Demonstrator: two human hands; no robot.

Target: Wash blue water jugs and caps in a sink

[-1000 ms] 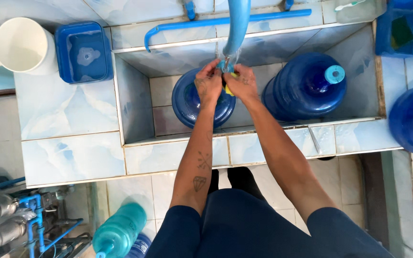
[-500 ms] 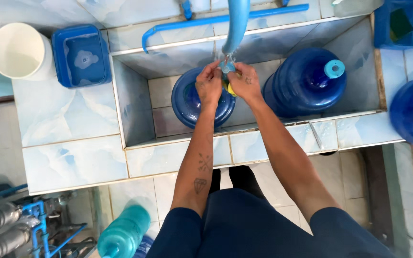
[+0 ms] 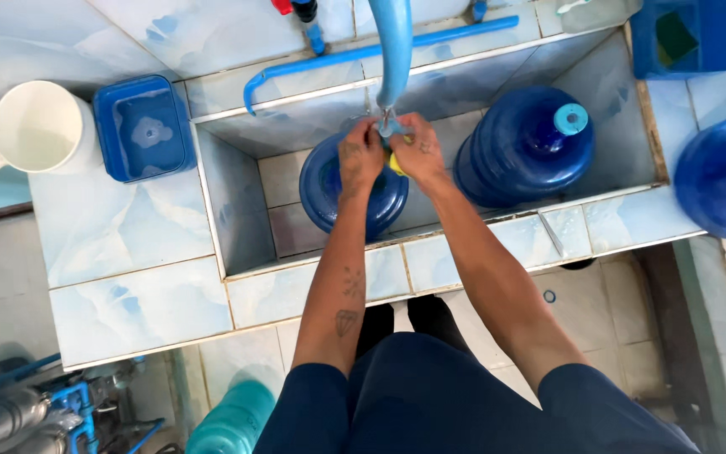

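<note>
The end of the blue hose (image 3: 394, 50) is gripped by the left hand (image 3: 360, 157) and right hand (image 3: 419, 152), both closed around it. It is held directly over the open blue water jug (image 3: 353, 189) standing in the tiled basin (image 3: 237, 210). A capped jug (image 3: 524, 145) is positioned beside it.

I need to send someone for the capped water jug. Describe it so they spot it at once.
Find the tiled trough sunk into the counter, under the blue pipe. Two big dark-blue jugs stand inside; take the capped jug on the right. It alone has a light-blue cap, while the left jug sits under both hands.
</note>
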